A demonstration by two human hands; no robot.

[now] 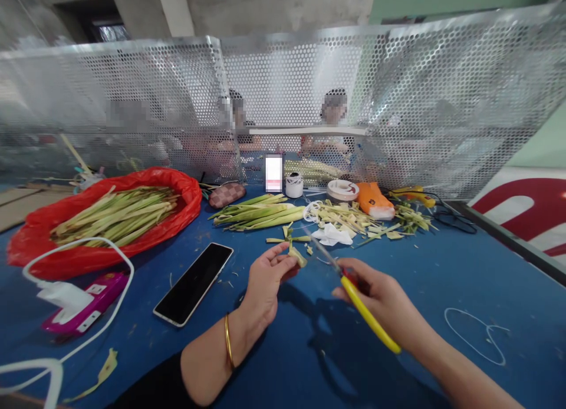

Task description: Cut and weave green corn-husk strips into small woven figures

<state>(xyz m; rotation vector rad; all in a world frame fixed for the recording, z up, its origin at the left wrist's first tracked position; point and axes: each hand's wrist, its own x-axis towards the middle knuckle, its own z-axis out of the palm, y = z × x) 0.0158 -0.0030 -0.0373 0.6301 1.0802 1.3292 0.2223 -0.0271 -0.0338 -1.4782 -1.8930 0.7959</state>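
Between the fingertips of my left hand [270, 276] is a small folded piece of pale green leaf [297, 256]. A gold bangle circles that wrist. My right hand [375, 288] is closed round scissors [366, 317] with a yellow handle, their blades pointing up and left, a short way from the leaf piece. Just beyond the hands lie a crumpled white tissue [332, 234], a pile of cut leaf strips [342, 217] and a bundle of long green leaves [260, 212]. Part of the scissors is hidden by my right fingers.
At left, a red plastic bag [194, 191] holds long leaves. A phone [194, 284] and a purple power strip [86, 306] with a white cable lie nearby. Behind are a tape roll [342, 191], an orange tissue pack [374, 200] and a perforated metal screen [292, 73]; people sit beyond it.
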